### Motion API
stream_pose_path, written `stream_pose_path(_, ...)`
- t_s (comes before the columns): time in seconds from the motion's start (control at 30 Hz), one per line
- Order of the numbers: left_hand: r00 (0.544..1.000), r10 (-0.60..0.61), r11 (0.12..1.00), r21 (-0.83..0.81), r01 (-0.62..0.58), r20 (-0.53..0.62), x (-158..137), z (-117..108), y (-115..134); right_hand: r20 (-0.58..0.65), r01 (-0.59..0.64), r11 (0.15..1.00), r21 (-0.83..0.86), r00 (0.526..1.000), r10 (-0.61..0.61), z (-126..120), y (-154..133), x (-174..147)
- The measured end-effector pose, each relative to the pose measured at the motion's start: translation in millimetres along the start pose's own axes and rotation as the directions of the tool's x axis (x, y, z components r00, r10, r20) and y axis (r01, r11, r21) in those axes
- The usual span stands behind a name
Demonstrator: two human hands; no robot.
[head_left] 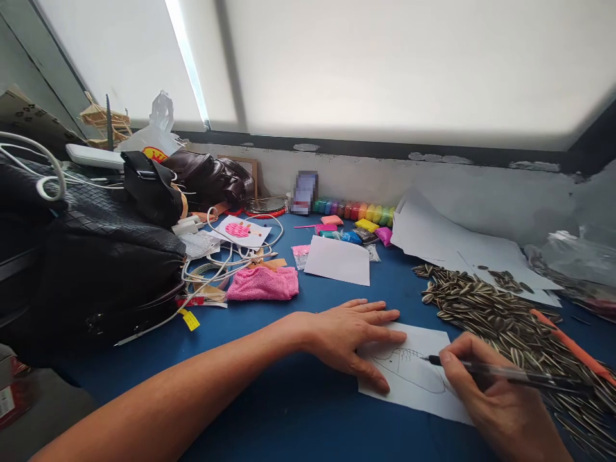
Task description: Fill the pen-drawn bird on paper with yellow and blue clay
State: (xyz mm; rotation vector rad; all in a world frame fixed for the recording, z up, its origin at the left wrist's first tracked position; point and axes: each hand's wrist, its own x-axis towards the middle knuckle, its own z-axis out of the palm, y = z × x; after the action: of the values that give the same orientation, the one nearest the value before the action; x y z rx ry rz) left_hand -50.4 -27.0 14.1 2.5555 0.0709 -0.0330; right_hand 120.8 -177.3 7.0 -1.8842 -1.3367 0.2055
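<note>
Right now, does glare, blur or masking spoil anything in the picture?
Head view: the pale blind is strongly backlit, with a glaring strip at upper left; head view: the phone is pixelated; head view: the pen looks soft toward its rear, while the drawing is readable.

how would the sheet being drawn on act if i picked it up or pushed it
The sheet looks thin, so it would probably be light and bend when lifted. The left hand lies spread on it, so a push would likely meet resistance.

Right hand (500, 398) hides part of the drawing (414, 372); beyond it, blurred phone (305, 191); far left of it, cut-off bag (113, 260).
</note>
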Motion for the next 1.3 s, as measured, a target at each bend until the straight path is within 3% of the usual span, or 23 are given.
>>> stream_pose_path(0.8, 0.999, -0.036, 0.999, 0.006, 0.036, 0.024, 0.6, -2.6, 3.8, 0.070, 0.048, 0.999, -0.001, 0.996, -0.048, 2.8, 6.4, -1.4)
stream_pose_path(1.3, 1.000, -0.005, 1.000, 0.000, 0.005, 0.003, -1.4, -0.4, -0.6, -0.023, 0.022, 0.999, -0.024, 0.999, -0.023, -2.5, 2.1, 3.1)
